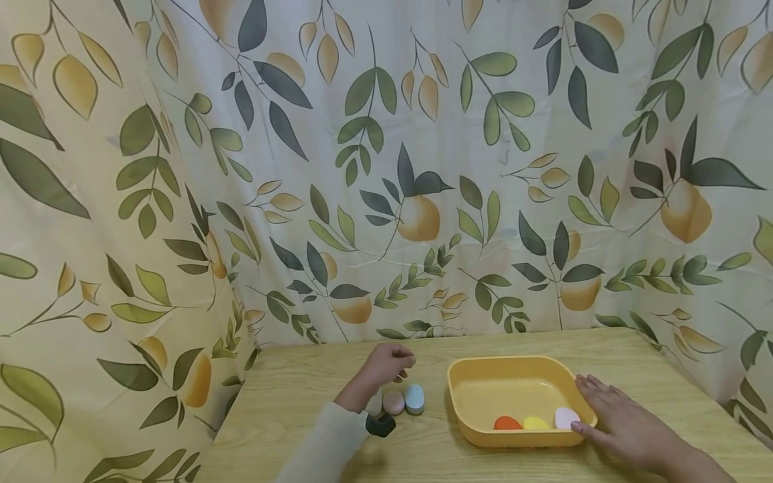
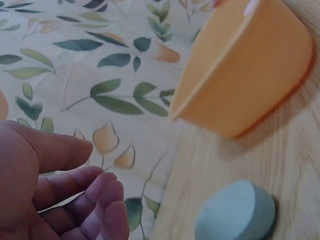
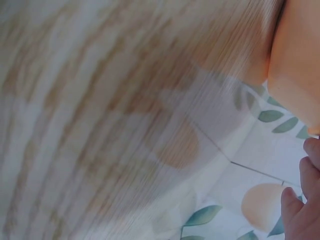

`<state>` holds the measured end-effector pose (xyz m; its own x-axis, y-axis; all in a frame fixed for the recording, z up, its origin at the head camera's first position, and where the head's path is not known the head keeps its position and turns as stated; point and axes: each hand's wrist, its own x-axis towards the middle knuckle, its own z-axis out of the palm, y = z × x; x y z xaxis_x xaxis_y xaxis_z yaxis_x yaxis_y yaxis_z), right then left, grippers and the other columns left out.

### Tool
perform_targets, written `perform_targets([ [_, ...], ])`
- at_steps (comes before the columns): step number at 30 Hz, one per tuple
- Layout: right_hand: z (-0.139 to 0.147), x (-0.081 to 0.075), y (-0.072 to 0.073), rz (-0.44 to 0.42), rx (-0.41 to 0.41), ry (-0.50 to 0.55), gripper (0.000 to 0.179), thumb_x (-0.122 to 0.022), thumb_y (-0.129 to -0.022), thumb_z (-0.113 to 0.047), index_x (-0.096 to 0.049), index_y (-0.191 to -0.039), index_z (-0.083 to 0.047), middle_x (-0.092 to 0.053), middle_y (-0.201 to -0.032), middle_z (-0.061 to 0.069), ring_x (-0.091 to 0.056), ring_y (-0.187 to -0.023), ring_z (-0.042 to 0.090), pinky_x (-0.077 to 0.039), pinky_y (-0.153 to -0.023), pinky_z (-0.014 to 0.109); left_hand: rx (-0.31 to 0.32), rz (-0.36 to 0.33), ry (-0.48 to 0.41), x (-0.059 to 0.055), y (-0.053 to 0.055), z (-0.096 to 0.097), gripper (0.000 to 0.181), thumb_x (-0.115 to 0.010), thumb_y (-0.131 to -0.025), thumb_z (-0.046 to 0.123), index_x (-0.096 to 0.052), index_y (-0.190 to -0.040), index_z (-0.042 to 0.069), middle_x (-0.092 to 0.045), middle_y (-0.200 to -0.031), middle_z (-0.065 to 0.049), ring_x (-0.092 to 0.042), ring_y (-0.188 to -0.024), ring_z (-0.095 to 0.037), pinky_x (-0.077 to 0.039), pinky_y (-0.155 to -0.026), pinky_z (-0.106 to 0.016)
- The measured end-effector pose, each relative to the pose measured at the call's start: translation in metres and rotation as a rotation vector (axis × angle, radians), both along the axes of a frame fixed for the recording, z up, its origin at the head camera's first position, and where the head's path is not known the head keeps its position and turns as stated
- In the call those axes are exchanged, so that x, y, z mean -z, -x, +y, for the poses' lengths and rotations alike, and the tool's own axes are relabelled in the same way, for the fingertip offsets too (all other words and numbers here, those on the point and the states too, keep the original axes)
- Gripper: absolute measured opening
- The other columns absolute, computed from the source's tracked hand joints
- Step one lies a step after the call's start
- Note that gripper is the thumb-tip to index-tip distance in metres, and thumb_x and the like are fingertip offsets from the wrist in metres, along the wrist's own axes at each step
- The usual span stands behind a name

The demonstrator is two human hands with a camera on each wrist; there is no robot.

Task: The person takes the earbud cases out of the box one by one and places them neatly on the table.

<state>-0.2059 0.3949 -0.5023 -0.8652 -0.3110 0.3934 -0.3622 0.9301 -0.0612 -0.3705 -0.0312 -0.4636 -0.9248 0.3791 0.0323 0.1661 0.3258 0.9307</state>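
Note:
My left hand (image 1: 386,363) hovers above a small group of rounded blocks, its fingers loosely bent and nothing between them. Below it are a light blue block (image 1: 415,398), a pink block (image 1: 394,402), a pale block (image 1: 374,404) partly hidden by the wrist, and a dark faceted block (image 1: 380,425). The blue block (image 2: 235,212) also shows in the left wrist view, apart from the fingers. My right hand (image 1: 631,426) rests against the right side of a yellow basin (image 1: 513,439), fingers extended and thumb at the near corner of its rim.
Inside the basin, along its near wall, lie an orange-red piece (image 1: 508,423), a yellow piece (image 1: 535,423) and a pale lilac piece (image 1: 566,418). The wooden table (image 1: 302,376) meets a leaf-and-fruit patterned curtain (image 1: 386,201) at the back and left.

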Motion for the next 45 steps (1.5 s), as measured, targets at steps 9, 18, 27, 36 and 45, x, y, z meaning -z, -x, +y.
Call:
perform_targets([
  [9,0.001,0.0,-0.002,0.009,-0.008,0.001,0.074,-0.065,-0.091,-0.045,-0.046,-0.138,0.009,-0.048,-0.14,0.024,0.015,-0.131,-0.014,0.012,-0.105,0.009,0.04,0.021,-0.003,-0.009,-0.004,0.024,0.015,-0.068,-0.093,0.018,-0.07,-0.101,0.005,-0.065,-0.085,-0.005,-0.062,-0.067,-0.016,-0.055,-0.059,-0.031],
  [18,-0.001,0.0,-0.004,0.021,-0.015,0.016,0.074,-0.065,-0.091,-0.044,-0.045,-0.138,0.01,-0.047,-0.141,0.024,0.012,-0.132,-0.012,0.011,-0.106,0.01,0.117,0.027,-0.017,-0.011,-0.012,0.055,0.019,-0.068,-0.093,0.019,-0.07,-0.104,0.004,-0.065,-0.085,-0.005,-0.063,-0.067,-0.017,-0.056,-0.059,-0.03],
  [27,-0.001,0.001,-0.004,0.005,0.001,0.012,0.075,-0.065,-0.091,-0.046,-0.045,-0.139,0.009,-0.047,-0.141,0.024,0.015,-0.131,-0.014,0.012,-0.105,0.009,0.187,0.019,-0.043,-0.008,-0.026,0.085,0.013,-0.068,-0.093,0.014,-0.07,-0.1,0.004,-0.067,-0.087,-0.009,-0.065,-0.068,-0.021,-0.057,-0.057,-0.031],
  [36,0.002,0.001,-0.003,0.003,0.011,0.006,0.075,-0.063,-0.092,-0.047,-0.044,-0.141,0.007,-0.046,-0.142,0.023,0.007,-0.136,-0.009,0.011,-0.106,0.009,0.195,0.023,0.004,-0.007,-0.036,0.108,0.008,-0.068,-0.092,0.013,-0.07,-0.097,0.007,-0.067,-0.083,-0.005,-0.068,-0.074,-0.026,-0.057,-0.054,-0.029],
  [45,0.001,0.003,-0.003,0.009,0.008,0.015,0.075,-0.064,-0.092,-0.047,-0.045,-0.14,0.007,-0.046,-0.142,0.022,0.006,-0.136,-0.008,0.009,-0.106,0.009,0.185,-0.017,0.002,-0.004,-0.039,0.119,0.005,-0.068,-0.092,0.011,-0.069,-0.095,0.007,-0.063,-0.079,-0.001,-0.067,-0.071,-0.022,-0.058,-0.056,-0.034],
])
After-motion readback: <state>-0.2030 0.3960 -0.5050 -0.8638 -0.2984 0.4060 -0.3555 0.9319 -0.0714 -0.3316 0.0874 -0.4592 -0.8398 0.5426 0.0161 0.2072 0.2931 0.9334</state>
